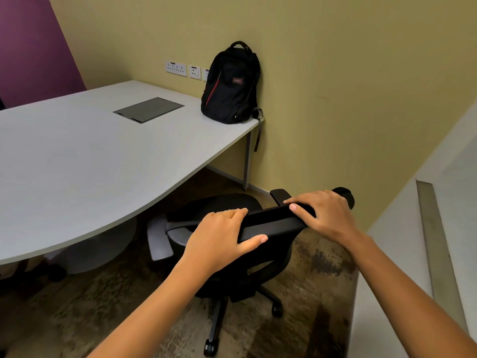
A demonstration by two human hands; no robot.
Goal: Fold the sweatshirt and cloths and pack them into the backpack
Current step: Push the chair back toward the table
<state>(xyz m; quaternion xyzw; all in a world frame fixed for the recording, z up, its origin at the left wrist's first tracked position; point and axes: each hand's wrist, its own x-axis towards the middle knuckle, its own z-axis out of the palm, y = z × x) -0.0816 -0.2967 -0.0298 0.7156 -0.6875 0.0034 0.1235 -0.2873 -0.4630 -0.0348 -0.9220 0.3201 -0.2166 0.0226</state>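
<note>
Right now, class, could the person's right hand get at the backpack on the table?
Probably not: the right hand grips the chair back, and the backpack stands well away at the far corner of the table.

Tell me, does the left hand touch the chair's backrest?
Touching. The head view shows the left hand gripping the backrest, fingers over its top, thumb in front.

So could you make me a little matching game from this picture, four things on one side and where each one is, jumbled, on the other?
Things:
1 backpack
2 office chair
3 sockets
4 grey hatch

Places:
A set flat into the table top
B on the yellow wall
C upright at the table's far corner
D backrest gripped by left hand and right hand

Pairs: 1-C, 2-D, 3-B, 4-A
</note>
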